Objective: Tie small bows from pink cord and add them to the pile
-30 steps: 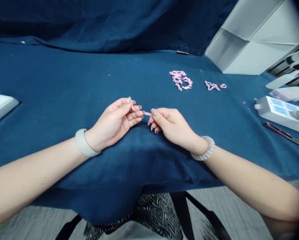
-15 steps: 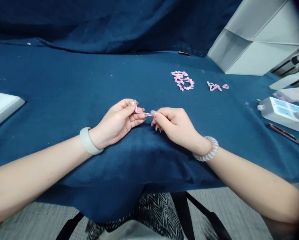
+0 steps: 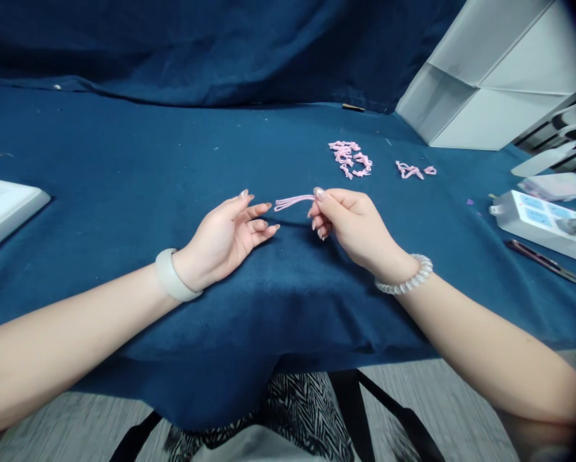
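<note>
Backdrop: dark blue curtain [image 3: 196, 51] across the far side, loose folds, deepest shade toward the top. Table under a blue tablecloth [image 3: 124, 154], small pale specks scattered; near edge drapes down, wrinkled. Far right: white storage unit [image 3: 502, 119], at least 2 tiers showing, seams between panels, left-facing side greyer. Beyond it, dark and pale bands [image 3: 541, 138], blurred, identity unclear. Below the table: grey floor [image 3: 90, 417], fine streaked texture. 2 black bars [image 3: 136, 436] slant outward, 1 per side. Light soft over the tabletop; source unseen.
</note>
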### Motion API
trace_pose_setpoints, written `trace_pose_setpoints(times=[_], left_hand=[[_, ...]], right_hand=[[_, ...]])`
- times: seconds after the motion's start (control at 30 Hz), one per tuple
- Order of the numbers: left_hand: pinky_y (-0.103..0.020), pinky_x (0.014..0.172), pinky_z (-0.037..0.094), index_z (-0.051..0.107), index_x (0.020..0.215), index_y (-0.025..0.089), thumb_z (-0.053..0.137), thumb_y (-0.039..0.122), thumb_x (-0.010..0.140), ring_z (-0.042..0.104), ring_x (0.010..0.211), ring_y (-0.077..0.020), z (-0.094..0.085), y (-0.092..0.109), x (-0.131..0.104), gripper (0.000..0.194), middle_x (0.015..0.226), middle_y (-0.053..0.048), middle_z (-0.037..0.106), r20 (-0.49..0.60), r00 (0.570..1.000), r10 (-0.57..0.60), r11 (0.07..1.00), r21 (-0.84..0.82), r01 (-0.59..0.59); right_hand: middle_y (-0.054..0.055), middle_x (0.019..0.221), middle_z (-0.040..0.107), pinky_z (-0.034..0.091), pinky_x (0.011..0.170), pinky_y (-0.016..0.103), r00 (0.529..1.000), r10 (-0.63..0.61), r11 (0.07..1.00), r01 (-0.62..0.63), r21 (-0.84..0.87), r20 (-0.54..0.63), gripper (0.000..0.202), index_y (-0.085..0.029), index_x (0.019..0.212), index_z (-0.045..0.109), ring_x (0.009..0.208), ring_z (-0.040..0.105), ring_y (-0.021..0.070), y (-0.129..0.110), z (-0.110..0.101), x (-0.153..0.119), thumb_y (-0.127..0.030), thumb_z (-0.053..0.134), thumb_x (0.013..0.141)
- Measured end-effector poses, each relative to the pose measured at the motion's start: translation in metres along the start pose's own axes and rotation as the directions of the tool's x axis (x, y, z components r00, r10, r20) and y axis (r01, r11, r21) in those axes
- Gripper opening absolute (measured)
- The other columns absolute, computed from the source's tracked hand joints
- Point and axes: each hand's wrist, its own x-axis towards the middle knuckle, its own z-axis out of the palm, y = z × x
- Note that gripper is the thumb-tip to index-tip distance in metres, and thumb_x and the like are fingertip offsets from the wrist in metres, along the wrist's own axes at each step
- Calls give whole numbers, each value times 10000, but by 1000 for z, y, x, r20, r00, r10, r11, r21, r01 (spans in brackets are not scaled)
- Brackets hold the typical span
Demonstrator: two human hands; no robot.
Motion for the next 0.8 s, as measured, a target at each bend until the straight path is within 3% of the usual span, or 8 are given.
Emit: trace_pose_setpoints(times=[0.07, 0.17, 0.3, 0.37, 0.47, 0.57, 0.8], left_hand=[[-281, 643, 602, 542, 822, 135, 486, 229, 974, 501, 481, -48, 1, 0, -3, 187, 712, 4, 586, 4, 1000, -18, 999, 31, 17], [-251, 562, 589, 613, 854, 119, 516, 194, 956, 500, 493, -51, 2, -2, -9, 159, 668, 16, 530, 109, 989, -97, 985, 151, 79], [-175, 488, 528, 708, 963, 124, 620, 163, 892, 503, 544, -46, 0, -8, -13, 119, 745, -6, 549, 182, 968, -173, 949, 292, 114], [-144, 476, 479, 721, 1054, 160, 682, 186, 856, 467, 551, -39, -2, -11, -12, 203, 725, 11, 514, 209, 965, -161, 946, 311, 90], [-138, 480, 418, 714, 1132, 208, 727, 267, 832, 444, 571, -47, -5, -14, -9, 305, 698, 22, 489, 266, 958, -110, 952, 304, 25], [-153, 488, 386, 715, 1130, 215, 748, 331, 814, 477, 593, -57, -7, -16, -5, 339, 758, -2, 584, 303, 952, -50, 962, 269, -35], [-173, 570, 413, 731, 1074, 155, 730, 314, 837, 514, 567, -63, -7, -19, -1, 285, 646, -30, 660, 354, 935, -17, 979, 196, -56]], right_hand=[[-24, 523, 549, 380, 424, 154, 998, 48, 994, -44, 101, -36, 351, -135, 661, 594, 415, 466, 38, 0, 2, 3, -360, 583, 930], [-30, 516, 533, 363, 411, 161, 992, 126, 966, -116, 233, -29, 350, -143, 655, 576, 403, 448, 41, -2, 7, 5, -344, 569, 941], [-39, 518, 512, 380, 423, 179, 975, 193, 889, -223, 400, 114, 342, -148, 665, 558, 401, 423, 49, -6, 16, -1, -306, 517, 966], [-43, 527, 514, 386, 422, 179, 966, 173, 860, -244, 449, 193, 323, -146, 676, 562, 410, 428, 50, -8, 19, -5, -344, 580, 930], [-53, 507, 494, 379, 403, 174, 951, 136, 850, -257, 460, 279, 338, -148, 688, 576, 421, 437, 57, -7, 22, -11, -427, 708, 825], [-55, 503, 494, 390, 399, 174, 931, 146, 842, -294, 452, 334, 336, -151, 700, 589, 423, 441, 62, -3, 25, -14, -437, 744, 784], [-49, 509, 518, 417, 408, 170, 897, 198, 822, -372, 431, 396, 352, -147, 684, 585, 429, 462, 62, 7, 33, -17, -437, 780, 731]])
